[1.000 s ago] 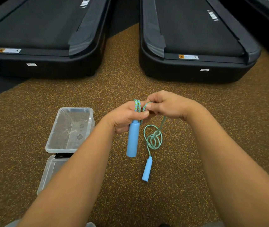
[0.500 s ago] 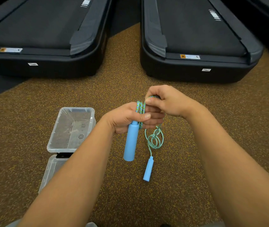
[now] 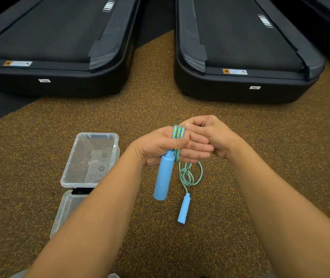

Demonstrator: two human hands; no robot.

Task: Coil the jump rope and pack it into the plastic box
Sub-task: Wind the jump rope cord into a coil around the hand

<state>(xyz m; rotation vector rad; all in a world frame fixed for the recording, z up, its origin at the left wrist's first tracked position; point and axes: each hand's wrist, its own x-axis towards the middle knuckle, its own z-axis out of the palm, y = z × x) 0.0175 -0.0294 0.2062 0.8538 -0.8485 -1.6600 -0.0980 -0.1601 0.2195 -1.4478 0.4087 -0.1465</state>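
Jump rope (image 3: 178,135) wound in a few loops round the left grip (image 3: 158,149), up in the air over the floor. Left grip clenched on one blue handle (image 3: 163,177), which hangs straight down below it, thumb pressed on the loops. Right grip (image 3: 212,137) touching the left one on its right side, fingers curled, pinching the rope at the top of the loops. Below both grips, loose green rope in small rings (image 3: 190,175), running down to the other handle (image 3: 183,208) on the brown speckled floor (image 3: 210,237). Left of the left grip, a clear plastic box (image 3: 98,134) open on the floor, its lid (image 3: 59,213) flat just beside it. Far past the grips, two black treadmills (image 3: 59,47).
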